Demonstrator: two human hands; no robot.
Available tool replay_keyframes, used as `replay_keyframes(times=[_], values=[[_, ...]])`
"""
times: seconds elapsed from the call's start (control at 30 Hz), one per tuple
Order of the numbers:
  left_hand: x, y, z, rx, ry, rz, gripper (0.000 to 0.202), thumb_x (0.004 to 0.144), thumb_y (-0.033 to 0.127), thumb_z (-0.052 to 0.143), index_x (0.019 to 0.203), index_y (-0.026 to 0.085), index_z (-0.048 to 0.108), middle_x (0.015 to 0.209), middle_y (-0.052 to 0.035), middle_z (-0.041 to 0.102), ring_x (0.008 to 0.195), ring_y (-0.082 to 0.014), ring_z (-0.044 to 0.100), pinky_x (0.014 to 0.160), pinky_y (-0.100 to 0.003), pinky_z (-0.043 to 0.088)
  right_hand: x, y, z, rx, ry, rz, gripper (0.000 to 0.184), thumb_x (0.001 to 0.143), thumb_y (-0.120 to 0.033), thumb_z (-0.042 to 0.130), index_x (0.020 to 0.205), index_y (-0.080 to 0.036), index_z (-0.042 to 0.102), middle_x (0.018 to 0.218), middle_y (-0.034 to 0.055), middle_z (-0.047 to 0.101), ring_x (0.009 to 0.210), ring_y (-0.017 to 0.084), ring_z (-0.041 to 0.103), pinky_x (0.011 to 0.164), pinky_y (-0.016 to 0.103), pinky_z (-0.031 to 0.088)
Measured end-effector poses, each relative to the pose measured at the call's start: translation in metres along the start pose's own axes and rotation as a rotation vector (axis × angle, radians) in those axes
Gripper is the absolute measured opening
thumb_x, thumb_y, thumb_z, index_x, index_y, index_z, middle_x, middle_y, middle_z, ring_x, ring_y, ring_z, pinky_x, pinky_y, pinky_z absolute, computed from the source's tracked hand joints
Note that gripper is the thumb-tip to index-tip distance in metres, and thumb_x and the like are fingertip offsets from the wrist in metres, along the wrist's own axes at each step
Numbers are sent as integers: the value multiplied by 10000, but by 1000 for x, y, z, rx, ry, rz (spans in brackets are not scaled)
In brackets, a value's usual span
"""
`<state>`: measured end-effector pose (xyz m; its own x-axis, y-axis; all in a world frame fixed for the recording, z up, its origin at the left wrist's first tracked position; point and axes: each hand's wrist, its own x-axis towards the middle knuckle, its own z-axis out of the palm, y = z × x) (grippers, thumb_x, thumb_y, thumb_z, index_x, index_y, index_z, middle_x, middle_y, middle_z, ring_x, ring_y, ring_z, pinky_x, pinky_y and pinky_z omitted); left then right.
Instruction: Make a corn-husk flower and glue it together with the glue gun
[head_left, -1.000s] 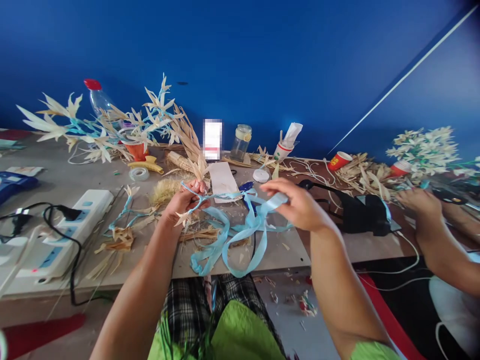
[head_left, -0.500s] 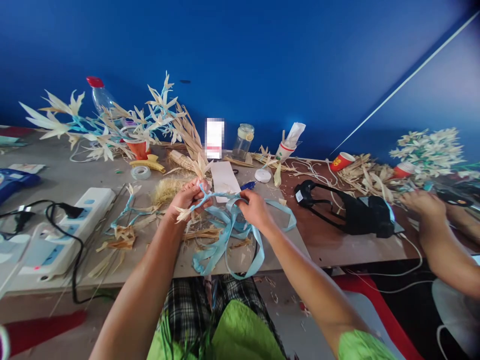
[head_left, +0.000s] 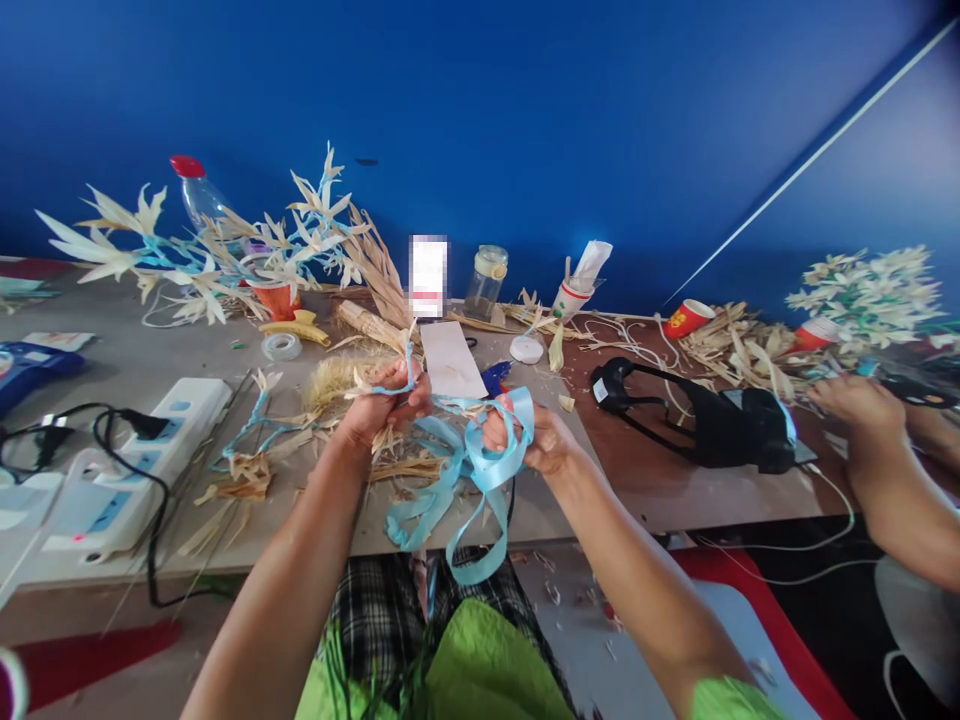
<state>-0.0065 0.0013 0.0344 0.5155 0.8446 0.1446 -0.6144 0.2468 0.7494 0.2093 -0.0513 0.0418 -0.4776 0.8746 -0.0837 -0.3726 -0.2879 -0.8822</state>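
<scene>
My left hand (head_left: 390,402) is closed on a stem wrapped in light blue, with pale husk petals showing around the fingers. From there a wrapped length runs right to my right hand (head_left: 536,432), which is closed on a light blue ribbon (head_left: 480,570). The ribbon loops over my right fingers and hangs toward the table's front edge. More ribbon lies in a loose heap between my hands. To the left, another small blue-wrapped husk stem (head_left: 255,420) rests on the table.
At the left are a white power strip (head_left: 169,450) and a tape roll (head_left: 281,346). Husk flowers stand in a red cup (head_left: 276,298). Behind my hands are white paper (head_left: 452,355), a bright phone screen (head_left: 429,275) and a jar (head_left: 486,285). A black strapped device (head_left: 697,415) lies right, near a co-worker's hand (head_left: 859,405).
My right hand has turned over and shifted slightly right, with ribbon now looped over its fingers. My left hand has turned the husk stem, so its flower no longer points up visibly.
</scene>
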Motion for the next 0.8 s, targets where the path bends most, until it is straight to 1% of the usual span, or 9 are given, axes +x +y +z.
replay_keyframes(times=[0.17,0.23,0.33,0.4,0.5,0.57,0.67,0.73,0.8], values=[[1,-3,6,53,-48,-49,254,744,327,683,710,155,499,532,56,504,285,6,261,453,-213,422,-5,5,0,71,106,-114,451,740,-448,580,497,-218,277,406,-78,233,380,70,209,447,247,271],[0,-4,6,58,-33,-53,249,758,329,666,706,155,495,525,56,493,287,7,254,442,-205,411,-6,4,-4,-42,188,-85,421,727,-449,591,497,-216,326,402,-68,295,382,73,258,439,244,271],[0,-2,2,52,-10,-35,222,781,319,640,717,157,502,519,66,466,293,4,255,433,-195,404,-10,-4,-12,-382,294,-36,277,704,-410,635,595,-189,509,505,-30,487,455,95,406,451,230,317],[0,-1,0,49,-7,-37,223,780,329,642,724,159,510,513,71,452,293,2,247,410,-186,381,-12,-14,-14,-589,350,-148,188,715,-350,643,799,-186,608,703,3,602,612,121,523,542,230,405],[2,-1,-2,38,12,-55,231,775,343,648,729,164,510,495,77,440,284,2,217,380,-176,342,-12,-25,-8,-826,429,-456,230,769,-257,585,990,-207,623,991,45,619,890,156,572,772,283,459],[3,-2,-2,37,21,-70,226,781,338,641,728,164,507,488,80,438,282,2,208,378,-171,333,-8,-25,4,-994,380,-546,175,788,-189,535,920,-199,649,999,50,616,936,161,573,850,303,439],[4,-5,0,45,22,-78,212,794,329,624,738,160,509,484,84,439,282,5,202,389,-168,341,2,-13,21,-1188,217,-492,216,778,-108,487,884,-191,655,929,42,628,894,152,586,830,281,436],[3,-6,1,53,23,-84,200,797,319,619,745,158,511,484,86,437,281,7,200,399,-171,356,9,-1,29,-1326,206,-443,214,759,-88,501,886,-179,646,903,47,627,848,155,582,794,276,432],[3,-7,1,59,23,-88,194,796,310,618,746,157,510,486,86,439,280,9,203,409,-174,368,13,7,33,-1470,264,-434,191,751,-78,509,858,-173,635,874,52,622,818,169,567,782,293,417]])
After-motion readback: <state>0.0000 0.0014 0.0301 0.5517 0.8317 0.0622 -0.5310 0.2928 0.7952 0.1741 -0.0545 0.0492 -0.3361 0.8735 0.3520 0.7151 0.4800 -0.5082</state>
